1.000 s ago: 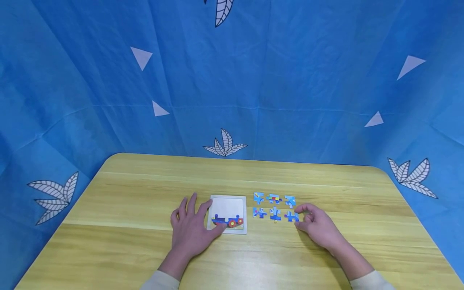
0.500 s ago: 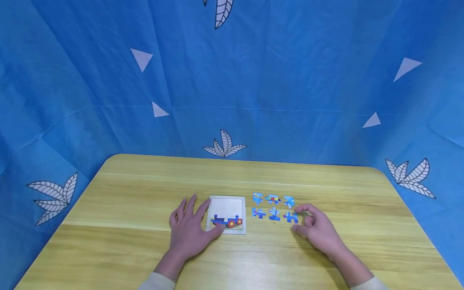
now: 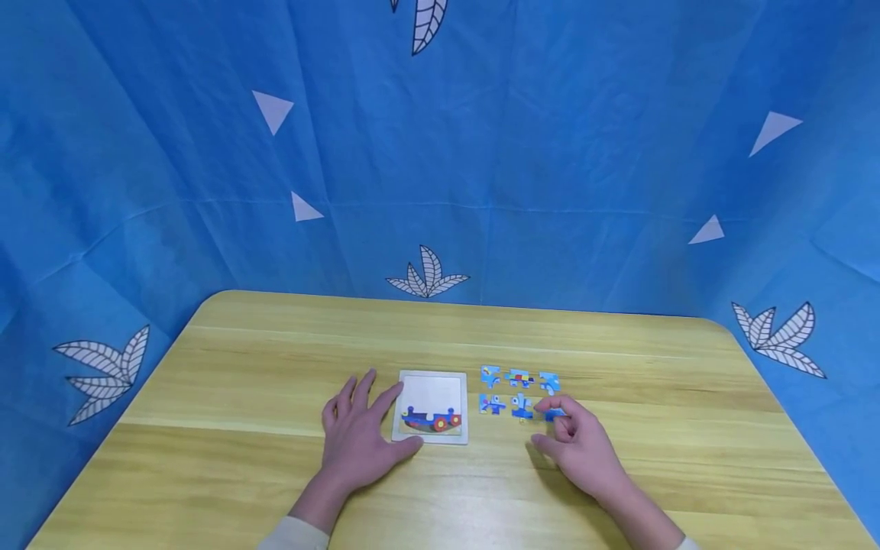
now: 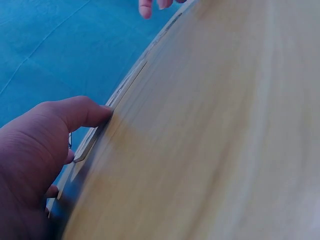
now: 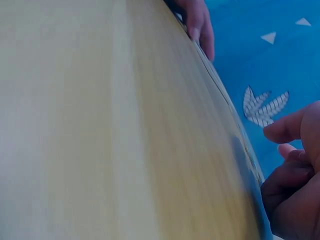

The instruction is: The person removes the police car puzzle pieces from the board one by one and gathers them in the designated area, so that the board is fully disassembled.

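Observation:
A square puzzle tray [image 3: 464,389] with a pale frame lies on the table, its lower part filled with a picture of blue shapes and red wheels. My left hand [image 3: 360,439] is spread at the tray's left side. Its index finger touches the left edge, and its thumb lies at the lower edge; the left wrist view shows the thumb [image 4: 85,111] against the edge. Right of the tray lie several loose blue jigsaw pieces [image 3: 520,406] in two rows. Over the lower right piece [image 3: 552,415], partly hiding it, hovers my right hand [image 3: 580,451], thumb and index finger apart, holding nothing.
The wooden table [image 3: 275,344] has rounded far corners. A blue curtain [image 3: 440,153] printed with white leaves and triangles hangs behind and beside it. A tiny yellow bit [image 3: 522,422] lies just below the middle lower piece.
My right hand has moved left, from beside the lower right piece to partly over it. My left thumb has slid down from the picture to the tray's lower edge. The pieces remain in place.

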Available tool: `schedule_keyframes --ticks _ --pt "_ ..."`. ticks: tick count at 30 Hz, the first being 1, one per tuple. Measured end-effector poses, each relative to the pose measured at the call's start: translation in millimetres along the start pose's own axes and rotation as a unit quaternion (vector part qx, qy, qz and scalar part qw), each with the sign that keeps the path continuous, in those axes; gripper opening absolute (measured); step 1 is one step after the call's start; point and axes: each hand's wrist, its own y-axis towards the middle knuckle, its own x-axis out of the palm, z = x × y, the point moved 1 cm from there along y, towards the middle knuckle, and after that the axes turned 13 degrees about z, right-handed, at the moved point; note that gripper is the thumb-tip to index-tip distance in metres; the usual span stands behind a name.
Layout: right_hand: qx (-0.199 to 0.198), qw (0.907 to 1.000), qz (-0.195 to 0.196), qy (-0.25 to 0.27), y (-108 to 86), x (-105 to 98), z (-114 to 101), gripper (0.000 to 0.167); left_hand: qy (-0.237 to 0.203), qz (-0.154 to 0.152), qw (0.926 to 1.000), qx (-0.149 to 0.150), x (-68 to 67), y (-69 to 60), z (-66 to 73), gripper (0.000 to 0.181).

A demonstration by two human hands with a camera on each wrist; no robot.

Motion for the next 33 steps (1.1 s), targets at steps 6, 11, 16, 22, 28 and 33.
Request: schedule_keyframes --ticks 6,11,16,22,28,33 --pt "-0.018 0.9996 -0.003 0.021 0.3 24 -10 0.036 -0.001 0.006 1.0000 0.004 0.9 1.5 0.0 0.086" --pt "-0.027 0.9993 -0.013 0.024 2.6 43 -15 0.034 0.000 0.003 1.0000 0.005 1.6 2.8 -0.1 0.086" --pt "-0.042 0.9980 -0.026 0.040 3.1 60 -19 0.033 -0.009 0.006 0.9999 0.005 -0.3 3.6 1.6 0.087" --pt "-0.058 0.9954 -0.055 0.053 6.0 77 -27 0.034 -0.002 0.003 1.0000 0.007 -1.2 4.1 2.1 0.087" --pt "-0.099 0.9886 -0.098 0.058 13.3 93 -37 0.036 -0.001 0.006 0.9999 0.011 -1.3 3.7 1.6 0.087" --pt "-0.112 0.9863 -0.114 0.041 20.1 109 -41 0.035 0.005 -0.004 1.0000 0.006 -0.4 2.3 -0.9 0.087"
